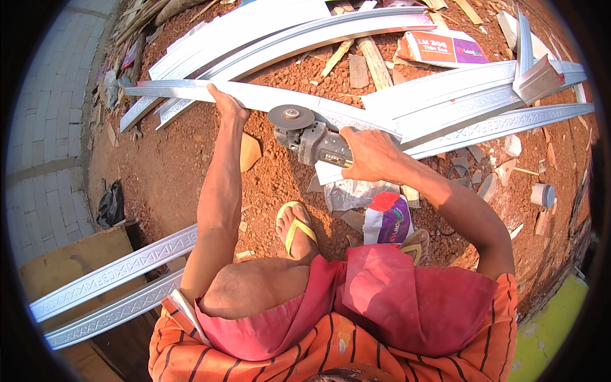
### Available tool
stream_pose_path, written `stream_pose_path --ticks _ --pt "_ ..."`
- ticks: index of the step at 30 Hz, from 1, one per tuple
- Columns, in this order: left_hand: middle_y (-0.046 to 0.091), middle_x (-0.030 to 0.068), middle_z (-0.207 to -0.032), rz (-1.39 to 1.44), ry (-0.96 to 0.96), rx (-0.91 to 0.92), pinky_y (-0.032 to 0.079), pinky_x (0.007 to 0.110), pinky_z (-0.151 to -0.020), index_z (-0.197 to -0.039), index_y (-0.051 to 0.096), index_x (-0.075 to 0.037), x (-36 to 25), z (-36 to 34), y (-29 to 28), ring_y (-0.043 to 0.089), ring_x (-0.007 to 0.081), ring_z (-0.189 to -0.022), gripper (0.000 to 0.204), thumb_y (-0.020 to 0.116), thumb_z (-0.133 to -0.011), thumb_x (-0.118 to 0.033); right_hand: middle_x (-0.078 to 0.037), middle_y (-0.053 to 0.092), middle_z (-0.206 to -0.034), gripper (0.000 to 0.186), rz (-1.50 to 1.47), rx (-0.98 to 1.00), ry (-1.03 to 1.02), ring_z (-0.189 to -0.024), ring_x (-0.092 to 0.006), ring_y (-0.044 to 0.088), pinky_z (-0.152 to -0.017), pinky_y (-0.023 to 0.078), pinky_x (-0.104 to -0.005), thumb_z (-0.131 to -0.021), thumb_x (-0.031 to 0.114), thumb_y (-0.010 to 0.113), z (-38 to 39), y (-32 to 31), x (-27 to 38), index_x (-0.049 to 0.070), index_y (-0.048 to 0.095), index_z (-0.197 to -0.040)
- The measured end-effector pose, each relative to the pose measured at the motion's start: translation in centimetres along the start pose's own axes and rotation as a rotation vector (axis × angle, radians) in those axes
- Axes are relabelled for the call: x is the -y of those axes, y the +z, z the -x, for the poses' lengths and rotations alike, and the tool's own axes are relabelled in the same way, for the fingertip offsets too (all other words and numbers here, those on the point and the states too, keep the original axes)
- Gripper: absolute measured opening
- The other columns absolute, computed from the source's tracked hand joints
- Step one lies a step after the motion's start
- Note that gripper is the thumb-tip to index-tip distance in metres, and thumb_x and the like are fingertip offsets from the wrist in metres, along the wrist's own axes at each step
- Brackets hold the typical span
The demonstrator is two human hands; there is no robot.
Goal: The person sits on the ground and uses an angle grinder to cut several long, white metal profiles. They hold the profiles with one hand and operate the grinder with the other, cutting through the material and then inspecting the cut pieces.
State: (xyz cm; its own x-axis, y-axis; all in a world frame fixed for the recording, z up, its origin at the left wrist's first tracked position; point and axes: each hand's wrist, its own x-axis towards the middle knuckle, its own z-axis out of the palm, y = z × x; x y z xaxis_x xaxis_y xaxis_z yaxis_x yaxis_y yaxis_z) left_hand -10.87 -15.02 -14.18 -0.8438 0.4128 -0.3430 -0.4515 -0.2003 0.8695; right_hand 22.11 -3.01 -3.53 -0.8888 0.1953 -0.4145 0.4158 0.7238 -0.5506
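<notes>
Our left hand (229, 105) is pinching the edge of a long silver metal channel (165, 89), thumb side showing, most fingers hidden behind the metal. Our right hand (370, 153) is wrapped round the rear of a grey angle grinder (313, 141); we can't see all its fingers. Channel lies crosswise ahead of us, its far right part running behind the right hand. Grinder sits just on our side of it, between our hands, with the dark disc (291, 117) overlapping the channel's near edge in view; contact, we can't tell.

Around us: more channels (254, 32) beyond the held one, another group (445, 105) to the right with a short bent offcut (538, 79) on top. All on red soil (168, 159). Clear plastic (349, 196) and a white-purple bag (387, 219) near our feet, a red-white bag (439, 49) farther out. Two embossed strips (118, 274) at lower left.
</notes>
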Motion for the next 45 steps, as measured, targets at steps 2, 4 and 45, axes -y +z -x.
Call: stream_pose_path --ticks 2,4,45 --pt "0.033 0.0156 -0.151 -0.001 0.014 -0.001 0.034 0.056 -0.109 -0.152 0.019 -0.012 0.1 0.0 0.3 0.036 0.0351 -0.137 0.086 0.012 -0.093 -0.074 -0.029 0.067 -0.087 0.066 0.003 -0.002 0.007 -0.084 -0.0447 0.066 -0.078 0.052 -0.0492 -0.065 0.029 0.074 0.0 0.1 -0.2 -0.005 0.052 -0.117" --pt "0.033 0.0155 -0.150 -0.010 0.019 -0.014 0.034 0.056 -0.109 -0.151 0.020 -0.012 0.2 -0.1 0.2 0.036 0.0345 -0.137 0.086 0.013 -0.093 -0.074 -0.029 0.067 -0.087 0.066 0.005 -0.001 0.005 -0.084 -0.0444 0.066 -0.078 0.052 -0.0491 -0.065 0.029 0.074 0.0 0.1 -0.2 -0.005 0.052 -0.117" --pt "0.055 0.0141 -0.120 -0.006 0.031 -0.092 0.045 0.058 -0.097 -0.140 0.035 -0.013 0.1 0.3 0.5 0.055 0.0299 -0.117 0.076 0.020 -0.093 -0.072 -0.029 0.067 -0.086 0.065 0.007 0.000 0.006 -0.083 -0.0440 0.066 -0.078 0.052 -0.0486 -0.066 0.029 0.074 -0.2 -0.2 0.1 -0.006 0.053 -0.117"
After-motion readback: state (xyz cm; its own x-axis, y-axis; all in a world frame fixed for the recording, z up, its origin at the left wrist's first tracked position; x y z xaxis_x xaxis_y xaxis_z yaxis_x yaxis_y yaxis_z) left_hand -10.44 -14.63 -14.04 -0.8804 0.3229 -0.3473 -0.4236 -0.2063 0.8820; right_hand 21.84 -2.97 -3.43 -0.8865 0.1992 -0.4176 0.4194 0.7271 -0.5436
